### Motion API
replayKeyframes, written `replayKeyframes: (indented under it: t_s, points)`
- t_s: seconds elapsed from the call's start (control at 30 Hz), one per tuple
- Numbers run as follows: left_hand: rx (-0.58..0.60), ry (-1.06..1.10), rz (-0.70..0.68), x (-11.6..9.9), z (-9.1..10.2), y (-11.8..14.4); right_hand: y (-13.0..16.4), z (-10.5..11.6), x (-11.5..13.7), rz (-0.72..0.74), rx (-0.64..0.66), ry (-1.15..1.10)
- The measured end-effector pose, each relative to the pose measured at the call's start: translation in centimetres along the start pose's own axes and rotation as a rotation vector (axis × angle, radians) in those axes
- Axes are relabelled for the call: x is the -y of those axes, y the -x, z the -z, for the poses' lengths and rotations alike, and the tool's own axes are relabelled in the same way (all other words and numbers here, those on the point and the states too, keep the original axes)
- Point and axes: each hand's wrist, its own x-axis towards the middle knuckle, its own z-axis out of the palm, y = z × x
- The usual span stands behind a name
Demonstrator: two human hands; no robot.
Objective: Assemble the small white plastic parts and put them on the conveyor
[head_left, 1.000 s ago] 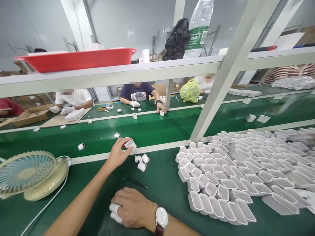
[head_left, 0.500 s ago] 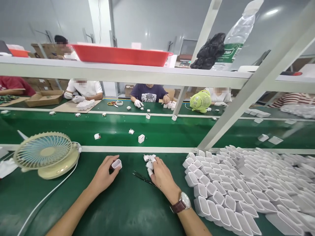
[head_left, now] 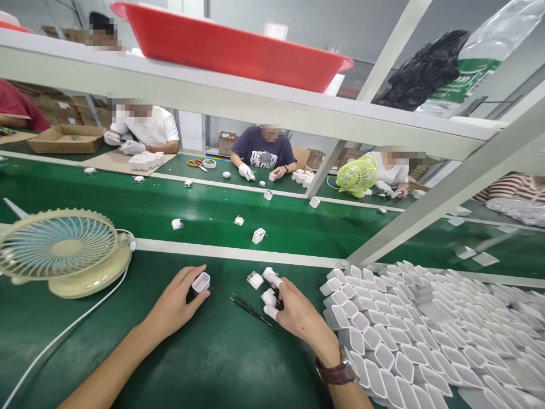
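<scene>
The left hand (head_left: 172, 307) pinches a small white open-topped case (head_left: 201, 282) between its fingers; just right of that case, the right hand (head_left: 298, 315) pinches a white part (head_left: 269, 296). No writing on either is legible.

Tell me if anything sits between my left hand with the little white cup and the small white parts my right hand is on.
Only the black tweezers lie on the green mat between the left hand holding the white cup and the right hand on the white parts.

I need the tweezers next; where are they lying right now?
The black tweezers lie on the green mat between the two hands, just left of the right hand.
</scene>
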Motion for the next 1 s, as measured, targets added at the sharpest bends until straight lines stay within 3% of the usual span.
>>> replayKeyframes:
  t_s: [0.13,0.33,0.5,0.7,0.9,1.0]
  points:
    - [0.012,0.008,0.004,-0.4,0.0,0.1,0.0,0.4,-0.2,-0.057,0.107,0.053]
    - [0.035,0.016,-0.003,-0.8,-0.3,0.3,0.3,0.5,-0.7,0.078,0.064,0.074]
    - [0.054,0.031,0.006,-0.8,-0.3,0.3,0.1,-0.1,-1.3,0.020,-0.005,0.140]
    - [0.049,0.023,0.011,-0.6,-0.5,0.3,0.6,0.7,-1.7,0.195,0.018,0.007]
    - [0.042,0.019,0.010,-0.5,-0.6,0.4,0.4,0.4,-1.0,-0.027,-0.023,0.215]
    - [0.046,0.014,0.020,-0.4,-0.6,0.3,0.3,0.3,-0.4,0.017,0.042,0.207]
